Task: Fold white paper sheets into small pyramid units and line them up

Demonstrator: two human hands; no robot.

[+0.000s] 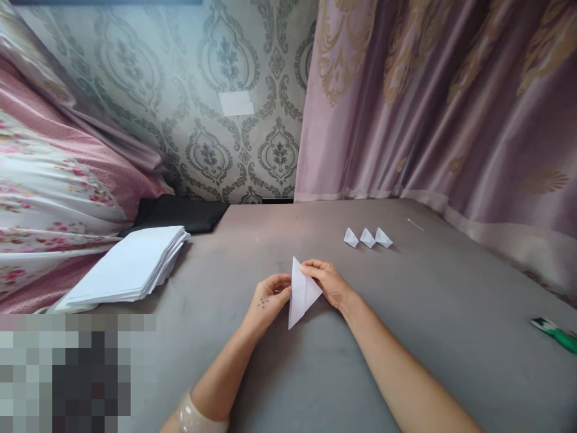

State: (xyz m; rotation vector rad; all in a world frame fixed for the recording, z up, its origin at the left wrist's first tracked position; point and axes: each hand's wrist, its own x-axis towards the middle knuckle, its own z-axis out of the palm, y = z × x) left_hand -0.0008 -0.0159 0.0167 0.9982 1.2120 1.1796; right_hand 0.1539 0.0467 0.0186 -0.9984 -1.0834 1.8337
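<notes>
both hands point(270, 297) point(331, 282) close together, fingers point(311, 269) pinched

Two bare forearms without sleeves; the left hand point(265, 300) bears small dark dots, and a pale glossy bangle point(196, 416) circles the left arm.

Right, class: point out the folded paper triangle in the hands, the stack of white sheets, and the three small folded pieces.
folded paper triangle point(301, 296), head view, its flat middle.
stack of white sheets point(128, 264), head view, top sheet.
three small folded pieces point(368, 237), head view, the middle piece.

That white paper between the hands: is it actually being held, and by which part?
Yes. Both hands hold the folded paper triangle: left hand pinches its left edge, right hand grips its upper right edge.
</notes>
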